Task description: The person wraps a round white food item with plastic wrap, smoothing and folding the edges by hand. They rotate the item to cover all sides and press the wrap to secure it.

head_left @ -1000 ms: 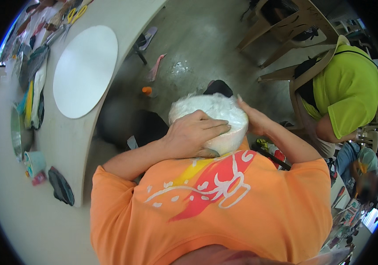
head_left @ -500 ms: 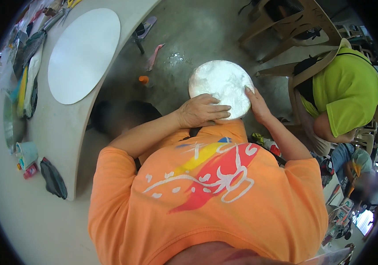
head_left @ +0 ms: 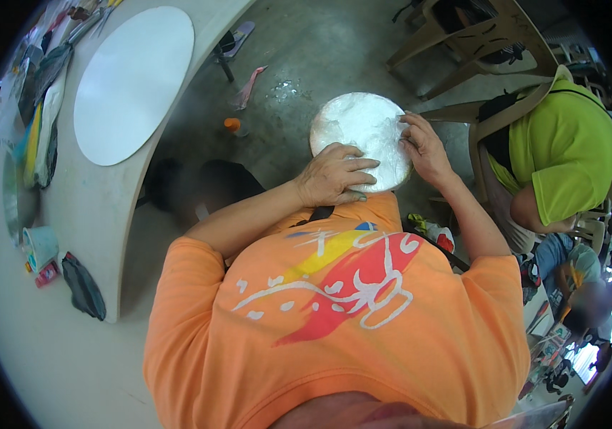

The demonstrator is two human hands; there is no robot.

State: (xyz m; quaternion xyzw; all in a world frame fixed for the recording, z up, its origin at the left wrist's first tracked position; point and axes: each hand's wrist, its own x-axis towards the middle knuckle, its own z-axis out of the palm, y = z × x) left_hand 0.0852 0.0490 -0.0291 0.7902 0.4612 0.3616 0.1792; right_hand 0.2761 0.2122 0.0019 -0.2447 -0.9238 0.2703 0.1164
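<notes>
A round white object (head_left: 354,123) wrapped in crinkled clear film sits at my lap, its top tilted up toward me. My left hand (head_left: 331,173) holds its lower left part, fingers laid over the top and thumb low near the near edge. At the right side, my right hand (head_left: 424,150) grips the rim with bent fingertips on the wrapped surface. To my left, a large white oval board (head_left: 131,82) lies on a pale curved tabletop (head_left: 127,182).
Fabrics (head_left: 52,129), a cup (head_left: 38,247) and a dark pouch (head_left: 81,286) line the table. An orange-capped bottle (head_left: 238,126) and pink item (head_left: 252,89) are on the floor. A co-worker in lime green (head_left: 556,150) sits on a plastic chair (head_left: 470,36) to my right.
The wrapped object has moved farther from my chest and tilted to show its top. My right fingers have shifted up along its edge and bent onto the top.
</notes>
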